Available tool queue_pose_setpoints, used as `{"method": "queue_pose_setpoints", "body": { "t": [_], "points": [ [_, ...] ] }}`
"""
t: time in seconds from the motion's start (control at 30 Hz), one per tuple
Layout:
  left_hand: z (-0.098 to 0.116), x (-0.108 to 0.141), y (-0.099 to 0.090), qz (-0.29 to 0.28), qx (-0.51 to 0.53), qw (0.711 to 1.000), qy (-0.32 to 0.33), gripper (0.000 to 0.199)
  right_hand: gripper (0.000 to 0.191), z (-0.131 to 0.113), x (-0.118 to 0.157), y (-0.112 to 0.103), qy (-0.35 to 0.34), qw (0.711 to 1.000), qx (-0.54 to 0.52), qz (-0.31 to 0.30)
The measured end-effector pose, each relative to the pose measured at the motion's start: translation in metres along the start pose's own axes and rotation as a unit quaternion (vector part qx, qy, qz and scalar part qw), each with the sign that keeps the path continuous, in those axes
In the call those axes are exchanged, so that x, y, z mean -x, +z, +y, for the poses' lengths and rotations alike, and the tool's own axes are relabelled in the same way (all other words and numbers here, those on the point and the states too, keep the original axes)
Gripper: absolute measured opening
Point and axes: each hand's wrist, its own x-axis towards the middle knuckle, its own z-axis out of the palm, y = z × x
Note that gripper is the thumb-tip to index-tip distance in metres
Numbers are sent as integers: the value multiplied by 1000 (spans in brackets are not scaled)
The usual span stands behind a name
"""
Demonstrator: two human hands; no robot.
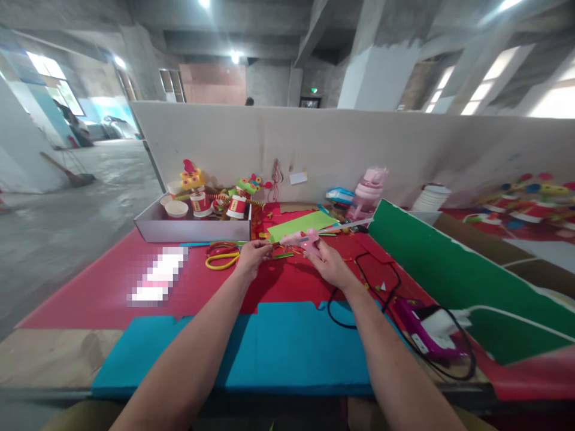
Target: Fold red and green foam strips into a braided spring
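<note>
My right hand (330, 261) is wrapped round a pink hot glue gun (302, 239), a clear glue stick (345, 225) poking out of its back end. The gun's nozzle points left, toward my left hand (254, 257). That hand is pinched closed at the nozzle, and whatever lies between its fingertips is too small to make out. Beside my left hand lie yellow-handled scissors (221, 261) on the red table covering (287, 284). A light green sheet of paper (302, 226) lies just behind the glue gun.
A white box (193, 231) at the back left holds paper cups and several cup figures. A green board (449, 287) stands at right, near a purple power strip (426, 335) with black cable. Blue sheets (296, 344) line the front edge.
</note>
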Motion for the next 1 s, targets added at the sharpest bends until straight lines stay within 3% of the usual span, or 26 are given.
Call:
{"method": "queue_pose_setpoints", "body": {
  "t": [0.2,0.4,0.6,0.73,0.8,0.87,1.0],
  "points": [
    [3,1,0,0,2,1000,-12,24,54,2,-1,1,15,1000,4,13],
    [8,3,1,-21,87,994,-64,24,45,5,-1,0,107,992,-60,16],
    [12,5,2,-35,147,982,-117,17,36,0,1,-3,191,939,-287,-3],
    [13,7,2,-38,151,978,-137,13,37,6,2,-10,229,902,-364,43],
    [15,7,1,-36,146,978,-142,11,36,18,4,-14,257,910,-318,71],
    [16,7,0,-37,141,979,-141,12,35,34,7,-18,288,934,-193,89],
    [16,6,-1,-44,131,981,-133,15,38,57,13,-25,317,947,15,42]
  ]
}}
